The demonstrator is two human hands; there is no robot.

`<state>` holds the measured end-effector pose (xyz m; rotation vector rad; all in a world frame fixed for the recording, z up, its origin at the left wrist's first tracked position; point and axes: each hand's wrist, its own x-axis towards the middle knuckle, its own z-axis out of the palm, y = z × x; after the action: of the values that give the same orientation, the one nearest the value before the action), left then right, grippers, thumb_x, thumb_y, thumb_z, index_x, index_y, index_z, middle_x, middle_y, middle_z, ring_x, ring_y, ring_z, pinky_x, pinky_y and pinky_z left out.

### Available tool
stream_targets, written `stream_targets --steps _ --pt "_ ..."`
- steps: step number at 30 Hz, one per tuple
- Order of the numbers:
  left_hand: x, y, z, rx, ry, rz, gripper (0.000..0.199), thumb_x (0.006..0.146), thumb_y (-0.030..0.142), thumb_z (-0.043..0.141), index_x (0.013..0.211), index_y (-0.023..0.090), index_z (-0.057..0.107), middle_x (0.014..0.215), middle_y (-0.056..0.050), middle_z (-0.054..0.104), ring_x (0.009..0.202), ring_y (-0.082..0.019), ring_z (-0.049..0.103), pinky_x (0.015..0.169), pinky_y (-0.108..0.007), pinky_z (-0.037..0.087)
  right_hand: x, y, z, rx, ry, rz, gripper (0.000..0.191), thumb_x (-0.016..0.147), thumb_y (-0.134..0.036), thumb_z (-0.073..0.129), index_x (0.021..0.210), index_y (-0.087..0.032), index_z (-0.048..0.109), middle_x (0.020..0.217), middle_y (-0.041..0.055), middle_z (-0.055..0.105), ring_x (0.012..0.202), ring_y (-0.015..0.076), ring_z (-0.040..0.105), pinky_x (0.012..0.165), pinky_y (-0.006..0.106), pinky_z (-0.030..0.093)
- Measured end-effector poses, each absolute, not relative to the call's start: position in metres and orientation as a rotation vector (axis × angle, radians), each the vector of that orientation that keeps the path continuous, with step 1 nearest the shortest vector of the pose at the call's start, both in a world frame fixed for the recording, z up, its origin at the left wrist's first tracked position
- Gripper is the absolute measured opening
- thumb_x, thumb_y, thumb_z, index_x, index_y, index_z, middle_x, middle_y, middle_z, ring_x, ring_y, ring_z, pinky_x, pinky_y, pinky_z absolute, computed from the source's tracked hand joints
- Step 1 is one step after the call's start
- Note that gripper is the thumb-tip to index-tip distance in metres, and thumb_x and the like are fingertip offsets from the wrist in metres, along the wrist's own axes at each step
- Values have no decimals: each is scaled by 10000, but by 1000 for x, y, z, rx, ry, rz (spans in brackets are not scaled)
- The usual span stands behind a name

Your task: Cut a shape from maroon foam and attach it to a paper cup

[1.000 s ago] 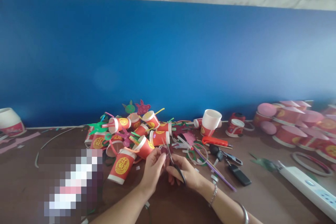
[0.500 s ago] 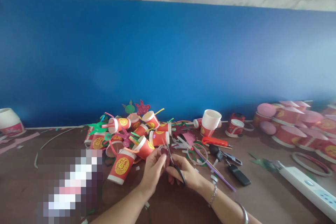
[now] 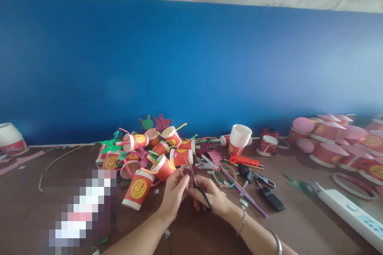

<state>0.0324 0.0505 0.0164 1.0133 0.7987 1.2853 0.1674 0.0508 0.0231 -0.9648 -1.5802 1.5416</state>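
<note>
My right hand (image 3: 208, 196) is closed round the handles of a pair of scissors (image 3: 203, 198), whose blades point up and away from me. Close by on the left, my left hand (image 3: 174, 191) pinches a small dark-pink piece (image 3: 186, 172), mostly covered by the fingers; its exact kind is unclear. The scissor blades reach right beside that piece. Just beyond my hands lies a heap of red paper cups with yellow emblems, among them a tilted cup (image 3: 139, 189) and another cup (image 3: 164, 168), with coloured strips and cut-out shapes.
Stacked white-rimmed cups (image 3: 240, 137), an orange-red cutter (image 3: 245, 161), keys with a black fob (image 3: 271, 199) and a purple stick (image 3: 254, 203) lie to the right. Further right are a power strip (image 3: 353, 217) and cups with pink tops (image 3: 329, 151). A blue panel (image 3: 191, 63) stands behind.
Both hands stay in nearly the same place, with the scissors still in the right one. The fingers and the pinched piece shift only very slightly.
</note>
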Motion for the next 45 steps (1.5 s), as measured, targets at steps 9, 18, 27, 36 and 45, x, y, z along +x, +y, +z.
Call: stream_targets --steps 9,18,27,36,45 --pt "32 51 13 975 777 1271 341 757 412 632 651 185 400 513 81 416 398 -34 289 389 -170 185 168 51 24 -958 -1589 1555 378 696 -486 687 719 -166 487 492 -52 531 395 70 469 378 169 345" --pt "33 51 14 940 807 1300 364 724 425 664 636 186 405 500 86 411 396 -38 309 398 -169 221 166 50 24 -963 -1585 1565 386 684 -490 694 747 -164 498 496 -54 532 402 75 480 388 174 360" --pt "33 52 13 965 810 1316 373 734 437 653 627 184 401 495 90 407 380 -27 258 376 -165 184 166 50 25 -950 -1579 1553 381 680 -487 701 730 -168 497 502 -50 539 415 78 485 388 177 361" --pt "33 50 14 949 808 1296 356 761 405 640 646 182 388 515 91 378 414 -29 253 379 -148 177 167 52 21 -930 -1597 1524 377 710 -486 682 702 -169 477 481 -53 515 386 68 458 376 173 344" --pt "32 51 12 962 797 1310 349 764 408 635 654 181 394 504 96 360 418 -30 227 377 -142 172 168 53 17 -916 -1615 1496 377 728 -489 667 689 -162 484 440 -63 475 356 60 418 355 163 315"
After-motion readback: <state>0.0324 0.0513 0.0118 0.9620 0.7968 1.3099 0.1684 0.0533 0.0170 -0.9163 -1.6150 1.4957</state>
